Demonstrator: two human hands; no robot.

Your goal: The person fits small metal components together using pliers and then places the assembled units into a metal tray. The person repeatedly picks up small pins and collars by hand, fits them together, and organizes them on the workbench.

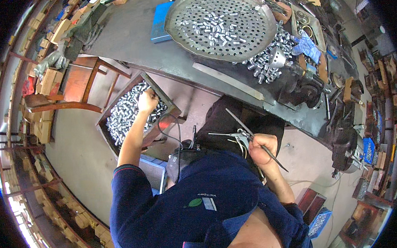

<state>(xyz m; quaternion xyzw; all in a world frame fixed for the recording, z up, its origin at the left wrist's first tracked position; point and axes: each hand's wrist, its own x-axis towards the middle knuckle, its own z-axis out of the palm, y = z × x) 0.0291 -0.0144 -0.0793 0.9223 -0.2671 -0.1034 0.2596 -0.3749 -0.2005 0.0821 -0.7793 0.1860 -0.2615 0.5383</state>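
My left hand (148,101) reaches into an open crate (166,100) filled with small shiny metal cylindrical parts (125,117); its fingers are bent among them, and whether they grip one cannot be told. In my right hand (263,148), held over my lap, is a long thin metal file or rod (240,122). An air blow gun (240,135) with a thin nozzle lies against that hand, partly hidden by the rod. Before me on the workbench, a round perforated metal tray (181,35) carries a loose pile of the same kind of parts.
A metal straightedge (228,80) lies along the bench (132,50) edge. More metal parts (262,66), a machine chuck (277,57) and a blue patterned glove (306,47) are at right. A wooden chair (80,79) stands beyond the crate. A hose (179,131) loops near my waist.
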